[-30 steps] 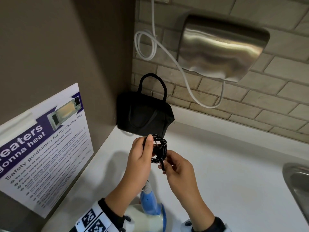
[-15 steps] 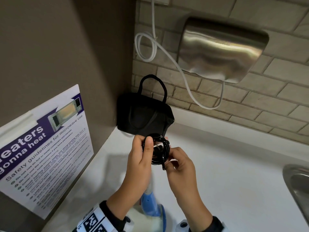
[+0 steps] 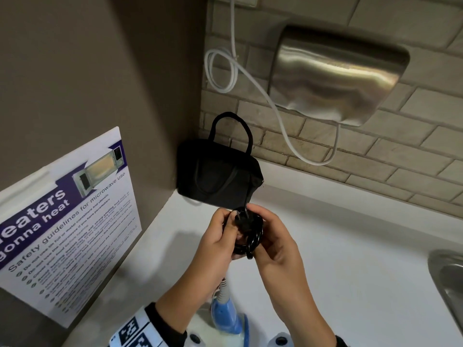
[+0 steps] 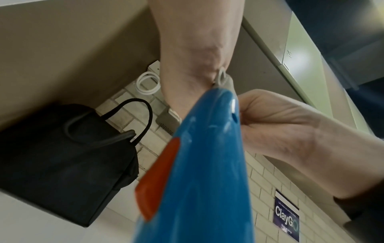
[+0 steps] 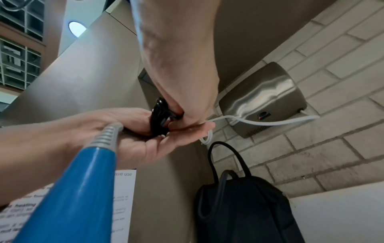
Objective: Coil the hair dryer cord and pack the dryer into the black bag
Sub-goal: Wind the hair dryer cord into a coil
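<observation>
- Hands: left hand (image 3: 220, 236) and right hand (image 3: 273, 242) both curled round the cord coil (image 3: 250, 235), held above the worktop (image 3: 350, 246).
- Change: a second ago a short tail hung loose below the coil; now the plug end (image 3: 241, 221) sits tucked against the loops. Coiling judged nearly done.
- Black bag (image 3: 215, 179): upright in the corner, just beyond the hands; appears closed.
- Hair dryer (image 3: 225, 314): blue handle hangs below the hands, unpacked.
</observation>
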### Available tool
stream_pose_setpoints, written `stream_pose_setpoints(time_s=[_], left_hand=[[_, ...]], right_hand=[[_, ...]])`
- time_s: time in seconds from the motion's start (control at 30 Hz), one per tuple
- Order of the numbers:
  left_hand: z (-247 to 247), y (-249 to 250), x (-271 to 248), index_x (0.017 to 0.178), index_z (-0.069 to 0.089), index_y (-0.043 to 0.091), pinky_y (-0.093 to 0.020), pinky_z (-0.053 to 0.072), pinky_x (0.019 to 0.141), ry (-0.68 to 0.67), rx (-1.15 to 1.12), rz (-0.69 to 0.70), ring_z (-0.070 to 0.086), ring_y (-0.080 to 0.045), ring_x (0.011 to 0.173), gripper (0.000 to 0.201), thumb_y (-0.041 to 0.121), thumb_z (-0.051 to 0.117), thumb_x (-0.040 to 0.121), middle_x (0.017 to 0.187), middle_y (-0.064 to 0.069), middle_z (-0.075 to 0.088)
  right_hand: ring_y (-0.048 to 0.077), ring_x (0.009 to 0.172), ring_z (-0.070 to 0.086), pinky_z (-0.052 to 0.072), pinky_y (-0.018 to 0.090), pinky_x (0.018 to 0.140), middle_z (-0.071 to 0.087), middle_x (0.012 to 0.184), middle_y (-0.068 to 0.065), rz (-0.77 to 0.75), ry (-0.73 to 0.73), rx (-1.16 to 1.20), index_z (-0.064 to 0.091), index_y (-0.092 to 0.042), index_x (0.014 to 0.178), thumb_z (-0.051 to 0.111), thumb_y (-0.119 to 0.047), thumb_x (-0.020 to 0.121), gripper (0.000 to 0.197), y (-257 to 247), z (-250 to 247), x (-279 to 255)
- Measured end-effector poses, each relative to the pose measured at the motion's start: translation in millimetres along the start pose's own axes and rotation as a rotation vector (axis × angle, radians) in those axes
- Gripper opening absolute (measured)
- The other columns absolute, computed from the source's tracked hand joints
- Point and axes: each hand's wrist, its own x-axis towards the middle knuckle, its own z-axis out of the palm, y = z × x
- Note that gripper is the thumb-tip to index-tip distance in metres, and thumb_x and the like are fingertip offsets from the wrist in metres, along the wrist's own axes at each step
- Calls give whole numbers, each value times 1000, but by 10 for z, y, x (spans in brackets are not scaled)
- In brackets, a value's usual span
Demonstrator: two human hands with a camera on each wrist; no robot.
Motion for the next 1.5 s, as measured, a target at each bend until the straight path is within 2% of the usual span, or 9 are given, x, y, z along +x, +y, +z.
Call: stream_pose_setpoints(time_s=[0.2, 0.4, 0.57, 0.7, 0.8, 0.9, 1.03, 1.2, 1.5], left_hand=[[-24, 12, 27, 101, 56, 25, -29, 59, 65, 46, 75, 23, 71, -13, 83, 17, 22, 39, 101, 96, -2, 70], [-30, 47, -19, 97, 57, 15, -32, 59, 66, -10, 2, -39, 73, -15, 84, 19, 29, 45, 97, 95, -9, 71], [-46, 115, -50, 114, 61, 6, -41, 58, 75, -122, -332, -161, 69, -32, 98, 33, 29, 45, 96, 105, -23, 70], [-26, 128, 8, 112, 60, 2, -37, 57, 77, -97, -527, -215, 71, -29, 93, 31, 25, 45, 97, 93, -17, 73], [-22, 135, 26, 119, 60, 5, -36, 56, 84, -90, -583, -219, 69, -28, 101, 32, 24, 46, 97, 109, -19, 71], [-78, 166, 62, 108, 67, 2, -28, 58, 64, -111, -719, -301, 73, -22, 86, 26, 18, 53, 93, 102, -16, 72], [-198, 167, 178, 108, 60, 2, -33, 58, 67, -82, -902, -358, 70, -21, 82, 26, 12, 64, 84, 101, -16, 66], [-161, 150, 242, 104, 59, 9, -24, 51, 54, -37, -703, -337, 58, -15, 62, 28, 15, 71, 80, 81, -9, 62], [-53, 150, 274, 111, 54, 29, -29, 52, 65, -45, -446, 13, 63, -21, 79, 44, 47, 59, 72, 94, -10, 64]], right_hand=[[3, 112, 59, 52, 21, 88, 65, 118, -15, -5, -50, 8, 59, -32, 122, 49, 6, 92, 49, -72, 40, -40], [8, 94, 63, 55, 28, 80, 66, 96, -11, -100, 79, -213, 60, -38, 91, 57, 6, 86, 44, 15, 89, 58], [1, 105, 48, 38, 1, 80, 49, 109, -5, -351, 275, -484, 55, -27, 97, 57, 16, 79, 47, 45, 83, 120], [1, 90, 51, 38, 4, 77, 52, 95, -20, -397, 278, -589, 45, -35, 104, 53, -16, 89, 26, 107, 118, 157], [-4, 87, 50, 39, 5, 77, 51, 95, -23, -457, 232, -666, 49, -32, 113, 48, -31, 93, 21, 95, 135, 160], [-4, 98, 54, 43, 6, 83, 58, 106, -12, -543, 164, -675, 59, -24, 119, 51, -22, 92, 28, 91, 124, 167], [-10, 102, 53, 41, 3, 83, 60, 103, -13, -605, 135, -639, 64, -19, 101, 61, 6, 82, 31, 133, 102, 150], [-3, 94, 58, 47, 8, 76, 53, 101, -20, -607, 112, -613, 60, -28, 93, 52, -12, 85, 19, 136, 268, -17], [-5, 90, 56, 46, 5, 73, 49, 99, -12, -538, 171, -565, 58, -27, 92, 57, 9, 75, 40, -70, 148, 22]])
